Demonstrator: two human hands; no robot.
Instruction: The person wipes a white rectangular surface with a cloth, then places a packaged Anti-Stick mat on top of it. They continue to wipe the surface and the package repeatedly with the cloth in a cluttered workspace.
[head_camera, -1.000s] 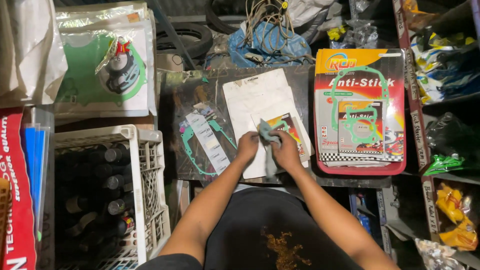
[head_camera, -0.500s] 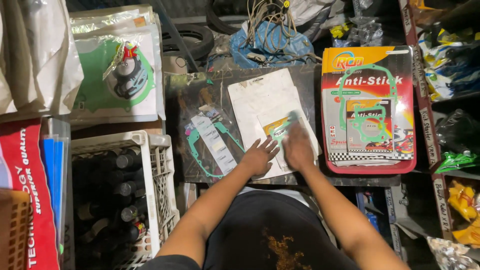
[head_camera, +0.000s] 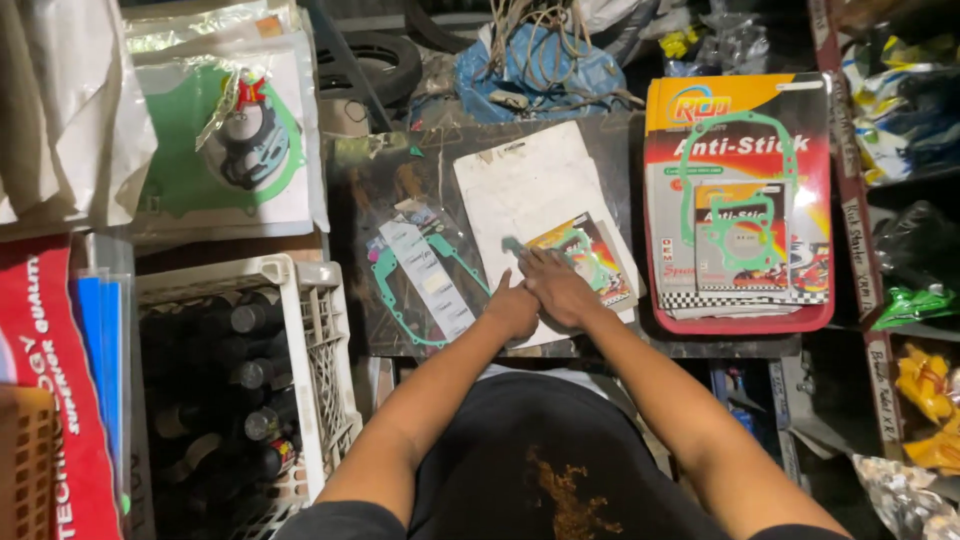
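Head view gives us a small colourful gasket packet (head_camera: 590, 262) lying on a white card sleeve (head_camera: 530, 195) at the middle of a dark worktop (head_camera: 620, 135). Our right hand (head_camera: 556, 285) lies flat on the packet's near left corner, fingers together and pressing down. Our left hand (head_camera: 514, 308) rests just beside it on the sleeve's lower edge, fingers curled under; we cannot tell whether they pinch anything. Left of the sleeve lies a clear bag with a green gasket (head_camera: 420, 285). Right of it sits a large red and yellow gasket pack (head_camera: 740, 200). A white crate of dark bottles (head_camera: 250, 380) stands at lower left.
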